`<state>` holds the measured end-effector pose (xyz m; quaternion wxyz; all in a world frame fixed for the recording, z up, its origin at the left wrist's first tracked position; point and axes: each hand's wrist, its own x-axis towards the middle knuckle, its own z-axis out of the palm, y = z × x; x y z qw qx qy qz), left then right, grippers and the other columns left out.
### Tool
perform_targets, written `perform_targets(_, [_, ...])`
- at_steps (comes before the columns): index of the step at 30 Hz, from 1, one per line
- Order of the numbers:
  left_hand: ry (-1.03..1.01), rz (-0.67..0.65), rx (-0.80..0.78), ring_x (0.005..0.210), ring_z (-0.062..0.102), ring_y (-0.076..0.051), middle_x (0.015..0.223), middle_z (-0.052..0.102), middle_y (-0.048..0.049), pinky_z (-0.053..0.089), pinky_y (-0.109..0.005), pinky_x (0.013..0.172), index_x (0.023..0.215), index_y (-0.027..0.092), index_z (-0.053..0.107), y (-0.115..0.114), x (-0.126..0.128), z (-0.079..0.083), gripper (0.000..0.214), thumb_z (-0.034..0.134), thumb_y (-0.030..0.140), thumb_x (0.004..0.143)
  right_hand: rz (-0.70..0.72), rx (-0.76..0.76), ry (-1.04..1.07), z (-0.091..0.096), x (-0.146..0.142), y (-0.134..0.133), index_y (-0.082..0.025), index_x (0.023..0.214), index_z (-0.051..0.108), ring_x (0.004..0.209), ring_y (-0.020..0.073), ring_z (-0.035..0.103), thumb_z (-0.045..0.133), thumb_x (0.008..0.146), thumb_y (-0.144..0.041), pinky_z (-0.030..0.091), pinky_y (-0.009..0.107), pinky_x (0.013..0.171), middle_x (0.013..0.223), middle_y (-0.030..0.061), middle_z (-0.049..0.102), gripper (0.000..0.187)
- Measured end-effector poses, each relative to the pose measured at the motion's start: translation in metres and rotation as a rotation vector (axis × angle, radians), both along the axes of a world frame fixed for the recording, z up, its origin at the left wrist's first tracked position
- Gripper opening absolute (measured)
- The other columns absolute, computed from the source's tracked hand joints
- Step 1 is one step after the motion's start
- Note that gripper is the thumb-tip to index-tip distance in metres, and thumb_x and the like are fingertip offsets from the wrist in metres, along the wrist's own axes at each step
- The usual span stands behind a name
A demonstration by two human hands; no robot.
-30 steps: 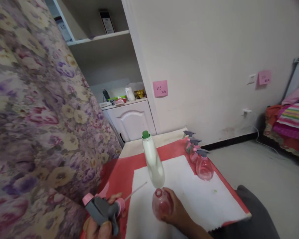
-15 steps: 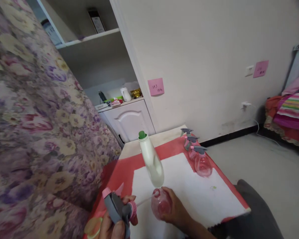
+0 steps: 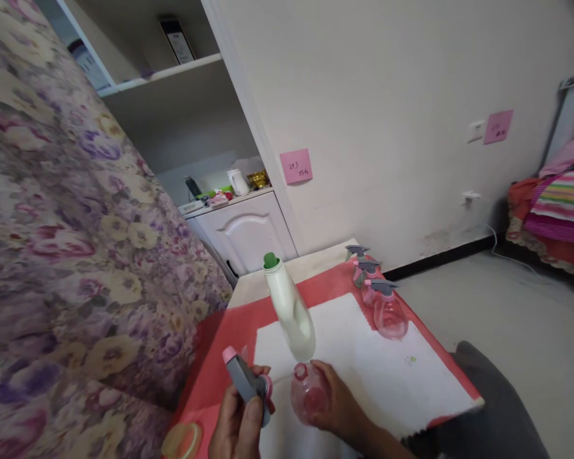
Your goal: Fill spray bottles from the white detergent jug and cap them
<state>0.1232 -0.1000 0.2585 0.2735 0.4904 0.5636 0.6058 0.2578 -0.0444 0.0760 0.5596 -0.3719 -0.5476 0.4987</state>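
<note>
My left hand point(image 3: 242, 417) grips a grey and pink trigger spray head point(image 3: 246, 380) by its body, tilted with the pink nozzle up and to the left. Its pink collar faces the bottle; the dip tube is hard to make out. Wrapped around the right side of a clear pink spray bottle point(image 3: 310, 396), my right hand point(image 3: 337, 401) holds it with its uncovered neck upward. The spray head and the bottle are apart. Just behind the bottle stands a pale green jug point(image 3: 289, 309) with a green spout in its neck.
Several spray bottles point(image 3: 391, 317) line the table's right edge. A round yellowish lid or dish point(image 3: 182, 441) lies at the front left. White paper point(image 3: 363, 382) covers part of the red cloth point(image 3: 215, 347). A floral curtain point(image 3: 90, 287) hangs close on the left.
My left hand has moved right and slightly up, bringing the spray head nearer the bottle and turning it. The tube that pointed at the bottle neck no longer shows clearly. My right hand stays put.
</note>
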Motion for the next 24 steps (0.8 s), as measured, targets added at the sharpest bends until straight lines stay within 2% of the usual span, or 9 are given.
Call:
perform_targets(5, [0.066, -0.003, -0.044, 0.081, 0.064, -0.021, 0.086, 0.073, -0.004, 0.051, -0.024, 0.064, 0.094, 0.019, 0.071, 0.005, 0.02, 0.024, 0.049, 0.068, 0.062, 0.07, 0.009, -0.008, 0.04, 0.004, -0.002, -0.001, -0.024, 0.128, 0.046, 0.121, 0.0348, 0.056, 0.08, 0.051, -0.016, 0.041, 0.049, 0.106, 0.129, 0.0106, 0.059, 0.084])
perform_targets(8, [0.159, -0.004, -0.047, 0.073, 0.06, -0.02, 0.073, 0.067, -0.0011, 0.048, -0.024, 0.06, 0.089, 0.02, 0.07, 0.007, 0.029, 0.038, 0.042, 0.062, 0.06, 0.076, 0.016, -0.001, 0.023, 0.006, -0.001, -0.002, -0.025, 0.129, 0.046, 0.124, 0.0367, 0.054, 0.079, 0.051, -0.014, 0.04, 0.051, 0.107, 0.131, 0.0114, 0.059, 0.085])
perform_targets(11, [0.256, -0.067, -0.054, 0.063, 0.056, -0.017, 0.065, 0.062, 0.0015, 0.044, -0.024, 0.057, 0.084, 0.022, 0.066, 0.014, 0.03, 0.041, 0.037, 0.059, 0.059, 0.079, 0.036, 0.001, 0.015, 0.006, 0.0, -0.001, -0.025, 0.13, 0.046, 0.125, 0.0375, 0.053, 0.081, 0.052, -0.015, 0.039, 0.053, 0.108, 0.13, 0.0116, 0.059, 0.086])
perform_targets(16, [0.437, -0.223, -0.081, 0.061, 0.053, -0.016, 0.067, 0.061, 0.0017, 0.042, -0.024, 0.056, 0.079, 0.023, 0.063, 0.029, 0.029, 0.019, 0.038, 0.058, 0.06, 0.081, 0.021, 0.034, 0.024, 0.002, -0.001, 0.0, -0.023, 0.131, 0.046, 0.123, 0.0356, 0.055, 0.082, 0.053, -0.018, 0.039, 0.051, 0.109, 0.131, 0.0123, 0.059, 0.086])
perform_targets(20, [0.256, -0.221, -0.152, 0.065, 0.056, -0.017, 0.068, 0.062, 0.0016, 0.045, -0.025, 0.06, 0.086, 0.021, 0.066, 0.038, 0.034, -0.011, 0.039, 0.058, 0.059, 0.082, 0.01, 0.054, 0.018, -0.004, -0.001, 0.002, -0.022, 0.132, 0.046, 0.125, 0.0353, 0.053, 0.081, 0.052, -0.017, 0.038, 0.051, 0.109, 0.133, 0.0114, 0.058, 0.087])
perform_targets(24, [0.097, -0.205, -0.206, 0.088, 0.064, -0.024, 0.085, 0.072, -0.0041, 0.049, -0.03, 0.08, 0.095, 0.017, 0.07, 0.043, 0.029, -0.039, 0.045, 0.06, 0.059, 0.081, 0.004, 0.029, 0.021, -0.002, -0.001, 0.0, -0.021, 0.131, 0.048, 0.126, 0.037, 0.052, 0.079, 0.05, -0.01, 0.04, 0.051, 0.108, 0.133, 0.0127, 0.059, 0.087])
